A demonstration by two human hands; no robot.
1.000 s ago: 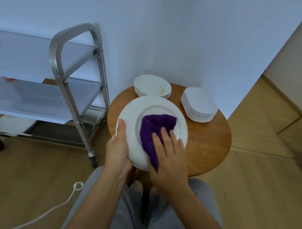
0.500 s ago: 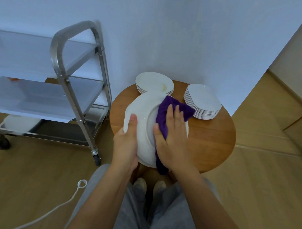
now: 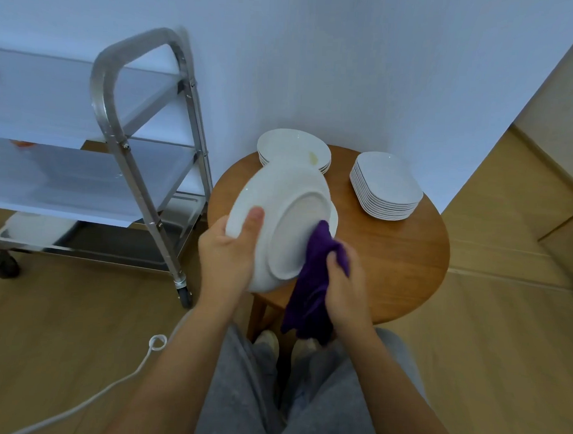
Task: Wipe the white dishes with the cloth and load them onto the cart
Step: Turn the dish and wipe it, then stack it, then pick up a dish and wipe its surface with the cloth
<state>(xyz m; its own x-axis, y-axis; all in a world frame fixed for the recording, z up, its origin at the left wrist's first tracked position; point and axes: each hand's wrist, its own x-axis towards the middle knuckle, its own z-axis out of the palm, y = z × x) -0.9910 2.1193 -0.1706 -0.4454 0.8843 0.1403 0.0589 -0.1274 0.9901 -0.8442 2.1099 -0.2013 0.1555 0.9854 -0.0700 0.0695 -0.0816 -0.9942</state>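
The left grip [image 3: 227, 257] clasps the rim of a white plate [image 3: 280, 223], thumb laid across its underside and fingers hidden behind. The plate is tilted steeply, its base ring facing the camera, held above the round wooden surface [image 3: 404, 253]. The right grip [image 3: 344, 283] is curled around a purple cloth [image 3: 312, 282], which touches the plate's lower right edge and hangs down below the hand. On the surface behind stand a stack of round dishes [image 3: 294, 147] and, apart to the right, a stack of square plates [image 3: 387, 184]. The metal cart [image 3: 125, 139] stands just left of the surface, a white dish [image 3: 34, 229] on its bottom shelf.
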